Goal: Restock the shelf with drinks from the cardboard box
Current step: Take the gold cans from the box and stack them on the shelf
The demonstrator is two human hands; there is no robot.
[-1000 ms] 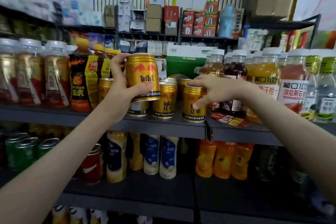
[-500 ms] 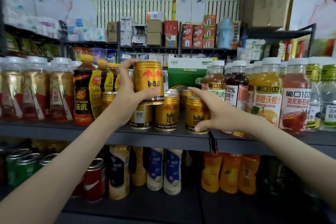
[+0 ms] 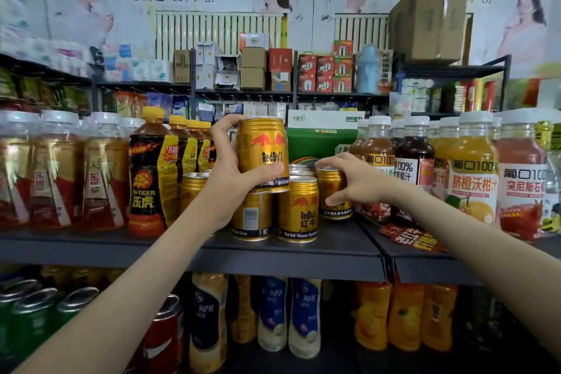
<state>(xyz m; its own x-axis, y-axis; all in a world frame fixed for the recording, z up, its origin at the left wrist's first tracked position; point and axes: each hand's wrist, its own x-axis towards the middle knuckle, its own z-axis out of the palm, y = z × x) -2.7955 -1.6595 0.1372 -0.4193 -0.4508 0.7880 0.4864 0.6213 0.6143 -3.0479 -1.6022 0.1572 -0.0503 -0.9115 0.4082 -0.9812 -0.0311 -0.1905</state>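
My left hand [image 3: 230, 179] grips a gold Red Bull can [image 3: 262, 153], held upright just above the gold cans [image 3: 299, 211] that stand in rows on the dark shelf [image 3: 273, 255]. My right hand [image 3: 355, 181] curls over the top and side of the rightmost gold can [image 3: 332, 191], which stands on the shelf further back than the front cans. The cardboard box named in the task is not in view.
Hi-Tiger bottles [image 3: 151, 173] stand left of the cans, juice bottles [image 3: 473, 173] to the right. A green carton [image 3: 321, 138] sits behind the cans. The lower shelf holds white-blue bottles [image 3: 288, 316], orange bottles [image 3: 391, 316] and cans [image 3: 45, 310].
My right hand has slid with the rightmost can back and to the right along the shelf. My left hand still holds its can above the row. The camera view has tilted up.
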